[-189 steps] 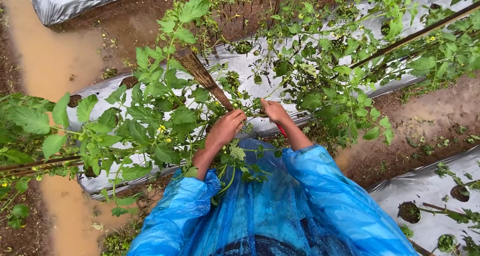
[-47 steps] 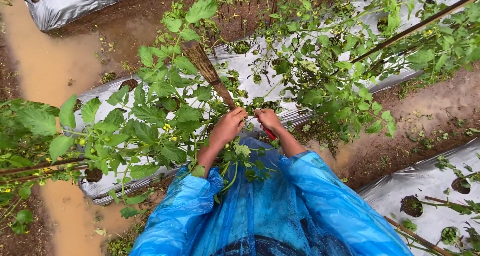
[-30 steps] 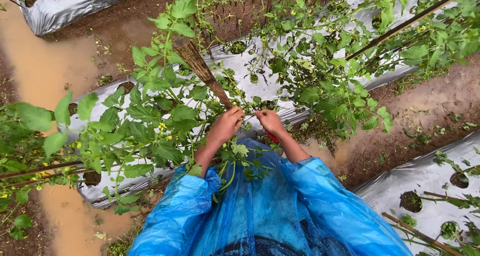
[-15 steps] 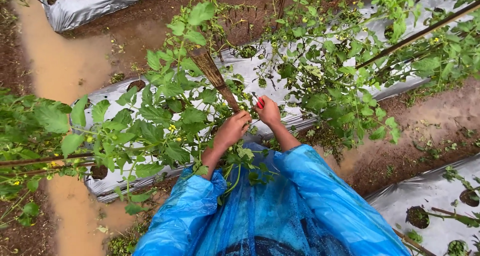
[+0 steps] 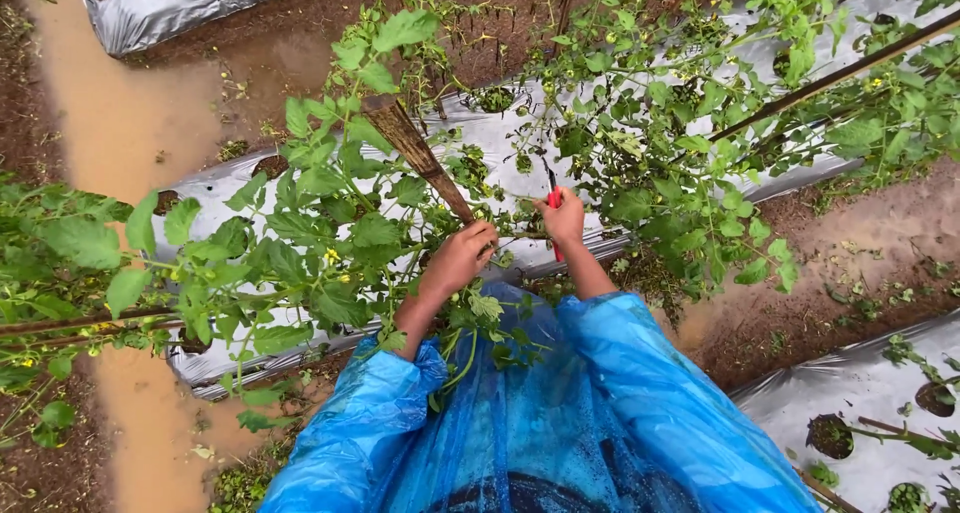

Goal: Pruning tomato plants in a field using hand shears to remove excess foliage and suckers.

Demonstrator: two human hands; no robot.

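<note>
Raised since a moment ago — right hand point(image 5: 562, 216) clenched on red-handled snips point(image 5: 553, 199); left hand point(image 5: 458, 258) grasping plant stems point(image 5: 500, 235) beside wooden stake point(image 5: 415, 153).

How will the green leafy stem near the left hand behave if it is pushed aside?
The leafy stem looks thin and long, so it probably bends and springs back. Its soft leaves likely tear easily. The wooden stake beside the left hand looks stiff.

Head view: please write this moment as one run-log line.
left hand: at wooden stake, among plant stems | right hand: holds red-handled tool | ground: silver mulch sheet, muddy water
</note>
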